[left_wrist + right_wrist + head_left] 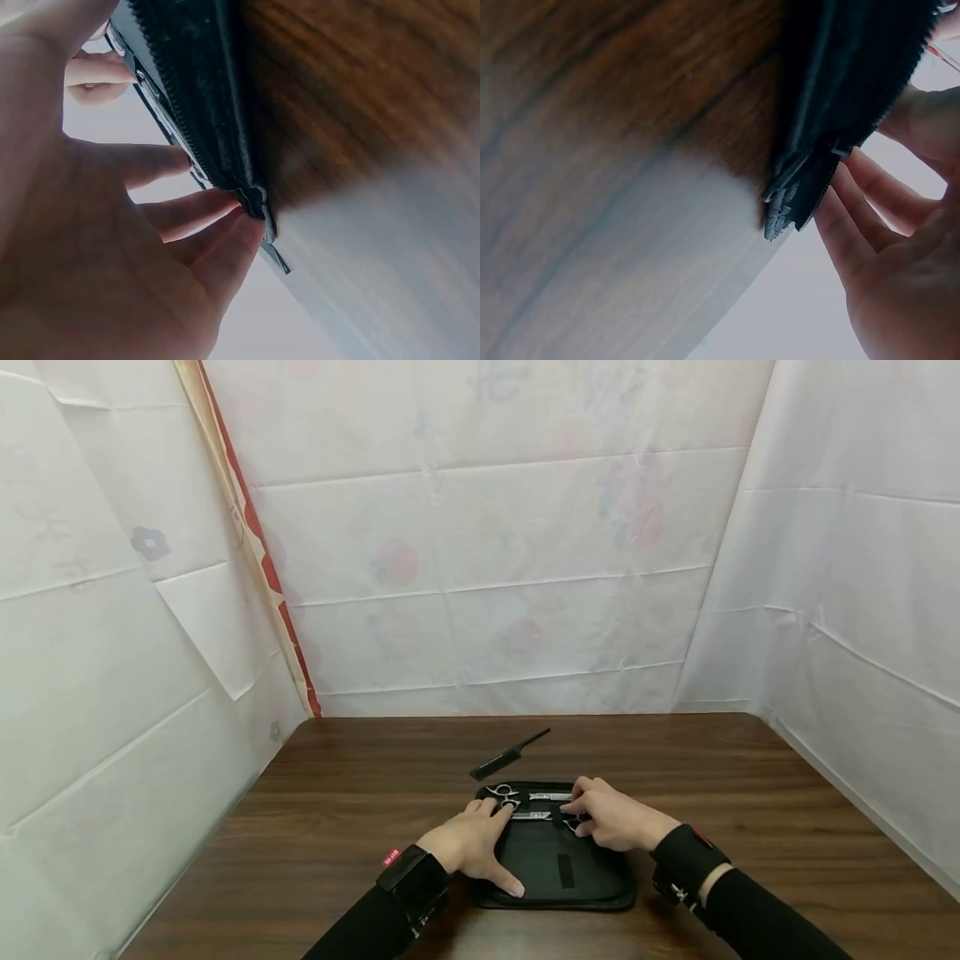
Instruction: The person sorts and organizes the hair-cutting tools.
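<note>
A black zippered case (525,860) lies open on the table, with two pairs of silver scissors in its upper part. The upper scissors (551,797) have their finger rings at the left, and the lower scissors (532,816) have theirs at the right. My left hand (472,842) rests over the case's left side, fingers spread, index fingertip by the upper scissors' rings. In the left wrist view its other fingertips touch the zipper edge (180,112). With thumb and index finger my right hand (611,817) pinches the lower scissors' rings; its other fingers lie along the zipper edge (877,105).
Beyond the case lies a black comb (498,763) with a thin handle, angled on the brown wooden table (360,777). White printed sheets (480,543) hang behind the table and along both sides. A black strap loop (566,871) shows on the case's lower panel.
</note>
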Action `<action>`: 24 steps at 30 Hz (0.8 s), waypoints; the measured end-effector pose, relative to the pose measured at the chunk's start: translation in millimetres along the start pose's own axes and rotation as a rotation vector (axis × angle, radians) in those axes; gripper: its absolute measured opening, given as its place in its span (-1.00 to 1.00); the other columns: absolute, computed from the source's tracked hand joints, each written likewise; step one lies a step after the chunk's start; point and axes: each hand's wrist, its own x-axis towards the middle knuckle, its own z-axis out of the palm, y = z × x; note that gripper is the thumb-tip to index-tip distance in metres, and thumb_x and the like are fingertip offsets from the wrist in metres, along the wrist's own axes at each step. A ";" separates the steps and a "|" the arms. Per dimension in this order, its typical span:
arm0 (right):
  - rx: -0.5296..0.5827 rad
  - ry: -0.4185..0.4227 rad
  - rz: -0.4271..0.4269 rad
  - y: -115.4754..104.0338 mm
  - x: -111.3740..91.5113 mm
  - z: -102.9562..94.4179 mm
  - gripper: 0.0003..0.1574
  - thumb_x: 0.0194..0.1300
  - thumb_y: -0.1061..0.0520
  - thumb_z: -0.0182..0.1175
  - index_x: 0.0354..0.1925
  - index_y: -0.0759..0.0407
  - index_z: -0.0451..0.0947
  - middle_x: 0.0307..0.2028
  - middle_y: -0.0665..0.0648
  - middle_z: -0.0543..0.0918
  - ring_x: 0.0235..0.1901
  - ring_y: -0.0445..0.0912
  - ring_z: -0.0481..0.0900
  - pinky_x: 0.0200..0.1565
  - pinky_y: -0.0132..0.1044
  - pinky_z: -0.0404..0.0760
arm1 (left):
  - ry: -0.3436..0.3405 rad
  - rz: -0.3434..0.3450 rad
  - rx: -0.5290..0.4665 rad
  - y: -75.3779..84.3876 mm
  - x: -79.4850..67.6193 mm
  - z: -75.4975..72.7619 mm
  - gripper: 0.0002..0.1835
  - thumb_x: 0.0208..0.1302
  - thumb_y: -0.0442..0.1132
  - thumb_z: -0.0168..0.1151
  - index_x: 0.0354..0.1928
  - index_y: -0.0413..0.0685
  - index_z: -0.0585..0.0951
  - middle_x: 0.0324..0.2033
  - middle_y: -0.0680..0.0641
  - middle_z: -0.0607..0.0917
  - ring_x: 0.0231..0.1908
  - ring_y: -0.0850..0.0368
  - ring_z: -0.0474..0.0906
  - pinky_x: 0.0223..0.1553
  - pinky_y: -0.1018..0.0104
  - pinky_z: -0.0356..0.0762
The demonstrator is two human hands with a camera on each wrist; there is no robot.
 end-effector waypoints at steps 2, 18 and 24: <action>-0.003 0.003 -0.006 -1.1 0.3 0.2 -0.54 0.37 0.28 0.29 0.22 0.33 0.60 0.01 0.13 0.49 -0.06 0.02 0.38 -0.16 -0.18 0.37 | -0.003 -0.002 -0.002 -0.5 0.0 0.2 0.28 -0.15 0.45 0.53 0.57 0.01 0.23 0.45 -0.14 0.29 0.46 -0.10 0.18 0.33 -0.05 0.37; -0.048 -0.004 0.028 -6.7 1.5 -1.3 -0.57 0.34 0.29 0.33 0.16 0.32 0.64 0.01 0.13 0.50 -0.06 0.03 0.40 -0.20 -0.22 0.36 | 0.025 0.010 0.003 -1.7 3.0 -1.7 0.24 -0.21 0.45 0.55 0.51 0.01 0.35 0.37 -0.12 0.40 0.38 -0.08 0.28 0.29 -0.03 0.42; -0.057 0.002 0.030 -6.4 0.7 0.6 -0.58 0.33 0.30 0.33 0.16 0.32 0.64 -0.02 0.11 0.50 -0.11 -0.01 0.38 -0.24 -0.24 0.31 | 0.030 0.014 0.027 -0.5 3.5 -3.2 0.23 -0.22 0.46 0.55 0.49 0.00 0.37 0.35 -0.11 0.42 0.36 -0.07 0.31 0.28 -0.01 0.43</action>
